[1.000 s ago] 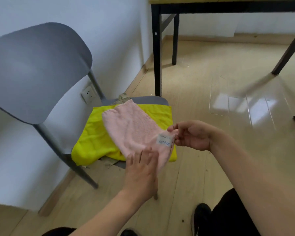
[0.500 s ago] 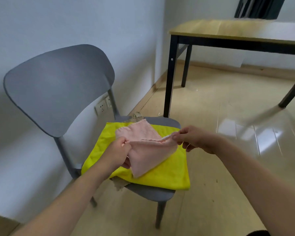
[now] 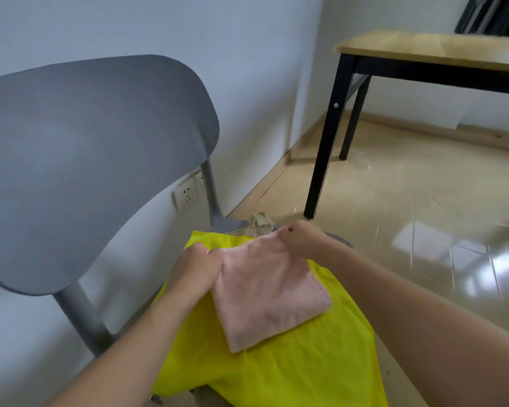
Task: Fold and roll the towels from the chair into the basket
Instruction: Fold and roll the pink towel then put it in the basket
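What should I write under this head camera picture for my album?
Left hand and right hand pinch the pink towel's far corners on a yellow towel.

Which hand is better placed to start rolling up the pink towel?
Either, roughly: the left hand and the right hand each pinch a far corner of the folded pink towel, which lies on the yellow towel.
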`<move>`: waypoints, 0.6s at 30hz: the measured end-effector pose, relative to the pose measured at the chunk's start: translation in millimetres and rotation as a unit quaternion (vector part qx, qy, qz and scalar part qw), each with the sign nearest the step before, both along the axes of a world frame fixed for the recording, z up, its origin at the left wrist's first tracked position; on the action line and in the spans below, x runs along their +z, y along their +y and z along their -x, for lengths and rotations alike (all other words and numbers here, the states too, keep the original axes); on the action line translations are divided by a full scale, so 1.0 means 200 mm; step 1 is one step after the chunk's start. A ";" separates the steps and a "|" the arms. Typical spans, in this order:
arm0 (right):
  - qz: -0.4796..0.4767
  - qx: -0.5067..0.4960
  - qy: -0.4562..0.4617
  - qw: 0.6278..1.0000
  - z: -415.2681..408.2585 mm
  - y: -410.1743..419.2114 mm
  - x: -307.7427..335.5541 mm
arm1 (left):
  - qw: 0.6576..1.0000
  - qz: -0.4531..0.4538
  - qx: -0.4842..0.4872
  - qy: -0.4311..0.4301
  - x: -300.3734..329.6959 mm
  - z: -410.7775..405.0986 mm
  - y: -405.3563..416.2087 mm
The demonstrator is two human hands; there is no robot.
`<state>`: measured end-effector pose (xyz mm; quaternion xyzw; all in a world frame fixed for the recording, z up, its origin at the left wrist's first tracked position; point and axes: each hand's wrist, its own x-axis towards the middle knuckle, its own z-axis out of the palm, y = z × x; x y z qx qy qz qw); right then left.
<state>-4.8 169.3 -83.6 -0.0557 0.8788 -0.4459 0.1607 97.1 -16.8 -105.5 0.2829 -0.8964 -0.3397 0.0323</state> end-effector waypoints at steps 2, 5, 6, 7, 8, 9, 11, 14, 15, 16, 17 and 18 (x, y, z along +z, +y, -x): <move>-0.097 0.038 0.048 0.993 0.04 -0.03 -0.05 | 1.000 -0.008 0.012 -0.002 -0.04 0.03 -0.01; -0.085 0.035 0.074 0.993 0.09 -0.06 -0.11 | 0.996 -0.084 0.031 0.011 -0.11 0.06 -0.03; -0.084 0.041 0.081 0.992 0.09 -0.07 -0.11 | 0.993 -0.116 0.029 0.016 -0.12 0.07 -0.04; -0.083 0.047 0.080 0.992 0.10 -0.07 -0.13 | 0.989 -0.144 0.023 0.018 -0.12 0.06 -0.04; -0.079 0.046 0.065 0.994 0.10 -0.08 -0.13 | 0.986 -0.163 0.016 0.022 -0.11 0.06 -0.05; -0.066 0.040 0.047 0.996 0.10 -0.09 -0.13 | 0.984 -0.174 0.006 0.027 -0.11 0.06 -0.05; -0.017 0.020 -0.016 1.000 0.10 -0.10 -0.12 | 0.983 -0.178 -0.015 0.034 -0.09 0.04 -0.04; 0.001 0.042 -0.064 0.997 0.08 -0.09 -0.07 | 0.983 -0.178 -0.032 0.041 -0.05 0.02 -0.03; -0.010 0.047 -0.061 0.997 0.06 -0.09 -0.05 | 0.983 -0.175 -0.041 0.042 -0.03 0.02 -0.02; -0.019 0.048 -0.053 0.997 0.04 -0.09 -0.03 | 0.983 -0.169 -0.053 0.044 -0.02 0.01 -0.02; -0.023 0.048 -0.049 0.997 0.02 -0.08 0.00 | 0.984 -0.159 -0.066 0.047 0.01 0.01 -0.01; -0.027 0.048 -0.044 0.997 0.00 -0.07 0.02 | 0.985 -0.143 -0.080 0.052 0.03 0.00 -0.01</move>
